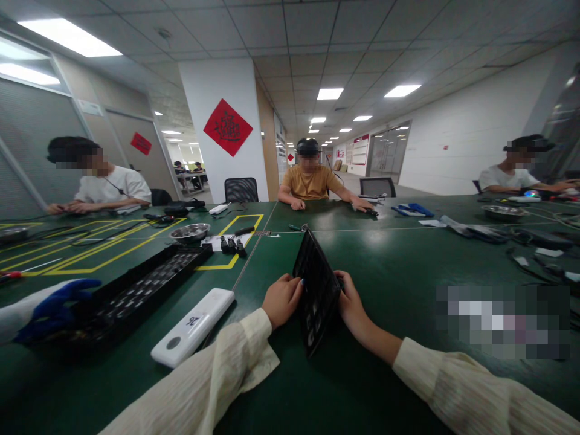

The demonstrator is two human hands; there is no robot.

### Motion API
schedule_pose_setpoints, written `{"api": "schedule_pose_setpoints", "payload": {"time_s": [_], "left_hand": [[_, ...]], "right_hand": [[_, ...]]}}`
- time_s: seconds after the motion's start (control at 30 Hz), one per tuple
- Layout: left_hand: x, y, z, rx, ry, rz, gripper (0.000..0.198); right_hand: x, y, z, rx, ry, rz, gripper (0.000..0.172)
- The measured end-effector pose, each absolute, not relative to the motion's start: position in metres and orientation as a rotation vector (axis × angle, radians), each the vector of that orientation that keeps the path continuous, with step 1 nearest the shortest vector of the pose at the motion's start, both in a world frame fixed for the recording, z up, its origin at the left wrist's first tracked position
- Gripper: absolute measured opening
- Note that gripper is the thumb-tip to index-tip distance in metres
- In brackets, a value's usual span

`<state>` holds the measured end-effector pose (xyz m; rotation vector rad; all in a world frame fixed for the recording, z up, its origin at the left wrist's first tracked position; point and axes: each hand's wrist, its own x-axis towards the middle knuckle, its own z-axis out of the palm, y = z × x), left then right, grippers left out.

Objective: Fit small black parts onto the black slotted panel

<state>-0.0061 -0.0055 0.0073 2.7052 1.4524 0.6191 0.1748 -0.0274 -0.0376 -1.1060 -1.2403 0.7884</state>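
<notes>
A flat black plastic case (317, 287) with recesses on its inner face stands on edge, tilted, above the green table. My left hand (281, 300) grips its left side, thumb pressed near a small blue spot that I cannot make out. On the opposite side, my right hand (354, 305) has its fingers closed around the edge. Left of my hands lies a white device (194, 329) like a power bank, marked with a number. Beyond it is a long black tray (151, 283) with rows of pale pieces.
A blue and white glove (54, 305) lies at the left. Metal bowls (190, 232), black connectors (232, 246) on paper and yellow tape lines (233, 261) are farther off. Cables and bags (475, 231) are at the right. A person (310, 178) sits opposite; others sit at both sides.
</notes>
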Motion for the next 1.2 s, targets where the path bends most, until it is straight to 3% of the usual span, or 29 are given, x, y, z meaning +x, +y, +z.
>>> {"api": "schedule_pose_setpoints", "payload": {"time_s": [0.2, 0.5, 0.87, 1.2], "left_hand": [[-0.0042, -0.0067, 0.0083, 2.673, 1.451, 0.597, 0.048], [-0.0040, -0.0043, -0.0011, 2.684, 1.546, 0.682, 0.033], [-0.0056, -0.0073, 0.0050, 2.691, 1.516, 0.674, 0.030], [-0.0058, -0.0014, 0.0017, 2.706, 1.495, 0.631, 0.042]], "right_hand": [[0.1750, -0.0269, -0.0371, -1.092, -1.227, 0.759, 0.033], [0.1752, -0.0280, -0.0374, -1.085, -1.226, 0.787, 0.034], [0.1753, -0.0258, -0.0405, -1.092, -1.247, 0.765, 0.031], [0.1760, -0.0244, -0.0432, -1.077, -1.261, 0.730, 0.034]]}}
